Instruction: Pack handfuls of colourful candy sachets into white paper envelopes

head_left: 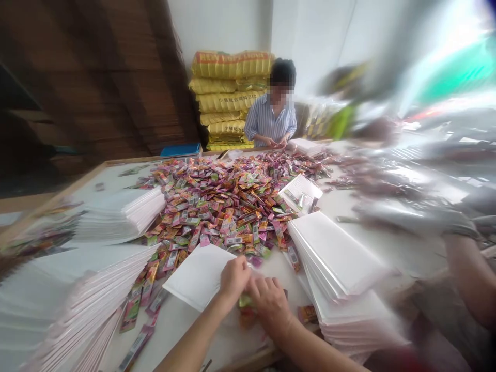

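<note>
My left hand [233, 281] is closed, its fingertips pinched together beside the right edge of a white padded sheet or envelope [197, 276]. Whatever is between those fingertips is too small to make out. Right up against it, my right hand [270, 299] curls its fingers over small printed packets [245, 300], whose green and orange ends show at its left side. Just beyond both hands rises a large loose heap of small, colourful packets [228, 206], mostly pink, orange and green.
Stacks of white padded sheets [337, 253] stand at the right, with more stacks [108, 214] at the left. A white printed card [300, 194] rests against the heap. Opposite sits a co-worker [273, 121] before piled yellow sacks [228, 101]. Another person's arm [467, 274] reaches in from the right.
</note>
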{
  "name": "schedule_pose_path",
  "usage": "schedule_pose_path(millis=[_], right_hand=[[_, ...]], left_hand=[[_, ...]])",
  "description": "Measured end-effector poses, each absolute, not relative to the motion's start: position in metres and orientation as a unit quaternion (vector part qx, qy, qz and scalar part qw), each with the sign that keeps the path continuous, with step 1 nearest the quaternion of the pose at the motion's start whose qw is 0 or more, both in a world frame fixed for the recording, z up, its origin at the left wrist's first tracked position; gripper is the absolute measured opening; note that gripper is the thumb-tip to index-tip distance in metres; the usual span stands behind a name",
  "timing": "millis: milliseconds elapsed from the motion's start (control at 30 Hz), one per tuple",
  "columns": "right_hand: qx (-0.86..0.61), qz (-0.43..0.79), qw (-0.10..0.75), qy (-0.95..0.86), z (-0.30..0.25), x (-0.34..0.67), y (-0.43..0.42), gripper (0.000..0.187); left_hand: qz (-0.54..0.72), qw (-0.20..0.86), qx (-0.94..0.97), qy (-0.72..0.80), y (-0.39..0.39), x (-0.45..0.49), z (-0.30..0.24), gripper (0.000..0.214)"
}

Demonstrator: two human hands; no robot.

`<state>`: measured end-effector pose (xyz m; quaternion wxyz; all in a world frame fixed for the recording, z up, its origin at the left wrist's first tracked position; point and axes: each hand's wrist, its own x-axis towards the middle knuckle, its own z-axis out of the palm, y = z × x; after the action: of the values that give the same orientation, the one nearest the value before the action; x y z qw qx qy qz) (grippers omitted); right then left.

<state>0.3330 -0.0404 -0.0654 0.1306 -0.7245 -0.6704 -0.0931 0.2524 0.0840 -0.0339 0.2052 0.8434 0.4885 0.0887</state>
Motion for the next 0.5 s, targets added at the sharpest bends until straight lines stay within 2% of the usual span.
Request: schedule_pose_path(millis=[133,233,367,433,500], right_hand=[[-0.758,-0.010,0.103,-0.643,-0.051,0.344,-0.027,0.024],[-0.772,0.020,0.078,-0.630,-0.048,0.343,-0.018,0.041],[-0.800,0.024,0.057,-0.597,-0.053,0.335,0.002,0.049],[-0.814,0.050,0.068,-0.574,-0.054,0.337,0.010,0.047],[-0.815,0.088,0.121,-0.560,-0.052,0.344,0.011,0.036]], left_hand=[[0.111,0.142,0.888,0.424,0.052,0.243,-0.012,0.019],[0.112,0.102,0.891,0.429,0.037,0.217,-0.008,0.035],[0.082,-0.006,0.900,0.429,0.042,0.220,-0.009,0.027],[0.108,-0.041,0.925,0.363,0.044,0.237,-0.005,0.025],[0.140,-0.056,0.954,0.260,0.045,0.250,-0.003,0.026]])
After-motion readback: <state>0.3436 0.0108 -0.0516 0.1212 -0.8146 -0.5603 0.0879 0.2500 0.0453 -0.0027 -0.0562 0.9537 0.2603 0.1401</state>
